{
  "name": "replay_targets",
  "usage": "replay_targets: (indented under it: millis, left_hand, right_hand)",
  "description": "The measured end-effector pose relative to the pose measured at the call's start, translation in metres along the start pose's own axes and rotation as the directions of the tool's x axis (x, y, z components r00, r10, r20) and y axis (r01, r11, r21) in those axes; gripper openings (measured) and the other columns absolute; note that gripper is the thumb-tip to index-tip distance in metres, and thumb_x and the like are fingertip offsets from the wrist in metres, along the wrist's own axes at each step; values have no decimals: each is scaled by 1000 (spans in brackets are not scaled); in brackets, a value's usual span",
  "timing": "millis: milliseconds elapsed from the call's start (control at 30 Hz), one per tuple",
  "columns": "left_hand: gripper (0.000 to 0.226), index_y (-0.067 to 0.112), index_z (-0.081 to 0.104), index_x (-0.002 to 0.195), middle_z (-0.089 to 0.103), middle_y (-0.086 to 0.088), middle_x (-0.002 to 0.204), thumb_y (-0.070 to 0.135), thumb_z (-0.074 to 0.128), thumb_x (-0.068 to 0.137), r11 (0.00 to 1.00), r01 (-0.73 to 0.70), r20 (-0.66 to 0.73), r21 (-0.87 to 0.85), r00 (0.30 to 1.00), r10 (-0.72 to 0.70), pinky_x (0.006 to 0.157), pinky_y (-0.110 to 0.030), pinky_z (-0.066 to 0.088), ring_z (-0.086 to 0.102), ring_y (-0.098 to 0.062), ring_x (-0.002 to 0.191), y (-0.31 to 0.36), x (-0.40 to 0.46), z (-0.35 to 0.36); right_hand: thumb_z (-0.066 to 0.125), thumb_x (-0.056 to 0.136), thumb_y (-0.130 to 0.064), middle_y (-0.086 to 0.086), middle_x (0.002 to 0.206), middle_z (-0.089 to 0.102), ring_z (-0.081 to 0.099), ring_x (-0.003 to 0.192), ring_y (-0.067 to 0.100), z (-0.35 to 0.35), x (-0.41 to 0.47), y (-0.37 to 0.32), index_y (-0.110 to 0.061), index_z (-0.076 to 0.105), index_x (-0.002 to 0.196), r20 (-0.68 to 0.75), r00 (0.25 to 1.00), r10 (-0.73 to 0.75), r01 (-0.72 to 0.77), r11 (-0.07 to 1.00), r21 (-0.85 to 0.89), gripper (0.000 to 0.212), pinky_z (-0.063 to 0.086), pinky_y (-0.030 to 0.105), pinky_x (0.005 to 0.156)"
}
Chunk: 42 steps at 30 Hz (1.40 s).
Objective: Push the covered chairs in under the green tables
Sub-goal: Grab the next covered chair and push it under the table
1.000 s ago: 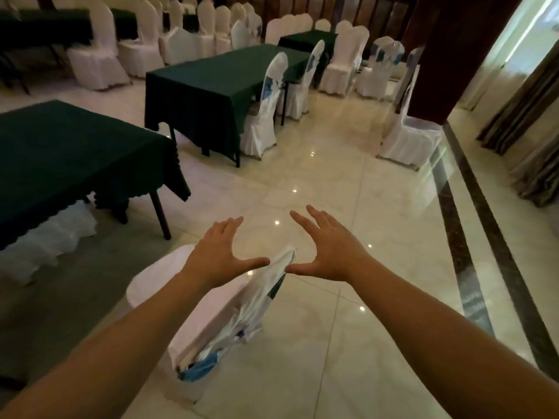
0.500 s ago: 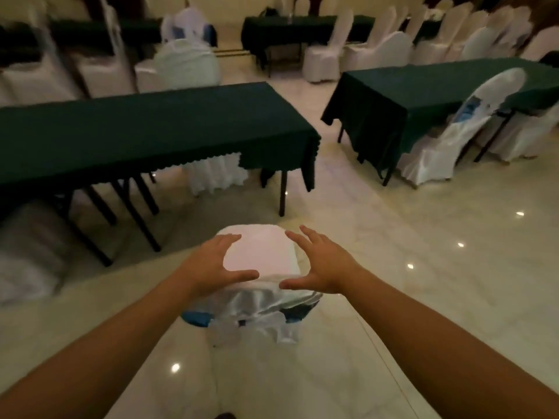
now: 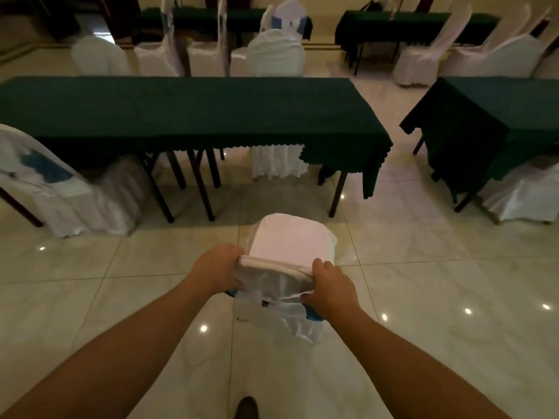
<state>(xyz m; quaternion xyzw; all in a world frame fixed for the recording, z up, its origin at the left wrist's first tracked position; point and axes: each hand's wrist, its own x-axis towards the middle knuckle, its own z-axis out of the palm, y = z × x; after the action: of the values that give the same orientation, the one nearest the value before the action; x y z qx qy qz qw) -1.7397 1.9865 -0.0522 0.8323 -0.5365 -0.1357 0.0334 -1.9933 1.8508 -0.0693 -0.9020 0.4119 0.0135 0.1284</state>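
Centrally, both hands, left [image 3: 216, 269] and right [image 3: 328, 287], clamp a chair [image 3: 290, 246] back; chair short of the table [image 3: 181, 107]; pushing in remains.

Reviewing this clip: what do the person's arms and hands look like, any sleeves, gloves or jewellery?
Both forearms are bare to the bottom edge of the frame, with no sleeves showing. The left hand and right hand wear no gloves; no watch, ring or bracelet is visible.
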Motion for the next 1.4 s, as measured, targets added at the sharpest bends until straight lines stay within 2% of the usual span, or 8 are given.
replay_targets:
  millis: [133, 267, 433, 667, 767, 1067, 1167, 1400]
  left_hand:
    - [41, 30, 54, 92, 51, 9, 87, 40, 81, 63, 997, -34, -41, 76, 998, 37, 63, -30, 45, 45, -13, 78, -3, 8, 7]
    - [24, 24, 55, 91, 55, 4, 85, 31, 73, 76, 984, -101, -71, 145, 991, 112, 63, -32, 51, 50, -15, 72, -6, 14, 4]
    - [26, 22, 56, 102, 57, -1, 92, 31, 71, 82, 972, -171, -98, 162, 977, 188, 67, -34, 53, 52, -18, 77, -22, 21, -3]
    - [27, 23, 59, 99, 59, 1, 90, 33, 76, 80, 980, -186, -170, 71, 966, 196, 66, -26, 45, 46, -13, 75, -57, 23, -8]
    - [26, 23, 58, 101, 58, 2, 90, 32, 74, 82, 985, -166, -211, 51, 962, 173, 65, -26, 45, 49, -15, 75, -77, 28, -15]
    - [27, 17, 61, 97, 57, -3, 84, 23, 78, 77, 992, -122, -262, -24, 959, 111, 59, -35, 50, 53, -22, 71, -130, 52, -29]
    - [27, 13, 61, 94, 55, -6, 82, 20, 78, 74, 994, -106, -262, -34, 961, 93, 56, -33, 45, 52, -26, 70, -140, 65, -32]
    - [25, 13, 61, 92, 58, -8, 84, 21, 78, 76, 994, -111, -253, -4, 962, 107, 60, -36, 50, 57, -28, 72, -147, 118, -54]
  right_hand:
    - [78, 81, -34, 0, 97, 56, 52, 78, 18, 5, 0, 4, -23, 42, 112, -31, 999, 22, -24, 998, -57, 49, 51, 33, 70]
    - [72, 89, -32, -2, 95, 57, 52, 77, 17, 1, 9, 6, -24, 45, 110, -39, 999, -22, 19, 996, -84, 35, 50, 31, 67]
    - [73, 88, -38, -4, 93, 60, 54, 71, 14, -7, 29, -3, -28, 50, 108, -14, 992, -123, 119, 979, -165, 33, 48, 25, 63]
    - [76, 83, -40, -1, 89, 64, 49, 61, 15, -13, 58, -27, -29, 54, 109, -3, 975, -220, 209, 933, -294, 37, 43, 26, 55]
    - [77, 83, -40, -1, 90, 63, 53, 64, 17, -19, 80, -43, -29, 53, 111, -8, 966, -259, 243, 917, -317, 39, 53, 30, 62]
    - [77, 85, -40, 2, 97, 66, 55, 70, 16, -42, 154, -92, -28, 55, 121, 10, 933, -359, 340, 874, -347, 44, 54, 31, 71]
    - [78, 85, -39, 2, 99, 66, 54, 71, 15, -49, 174, -102, -28, 55, 123, 30, 932, -362, 348, 868, -354, 46, 53, 29, 69]
    - [74, 87, -41, 2, 100, 65, 59, 76, 19, -61, 226, -100, -30, 51, 125, 49, 939, -340, 334, 871, -361, 46, 58, 34, 72]
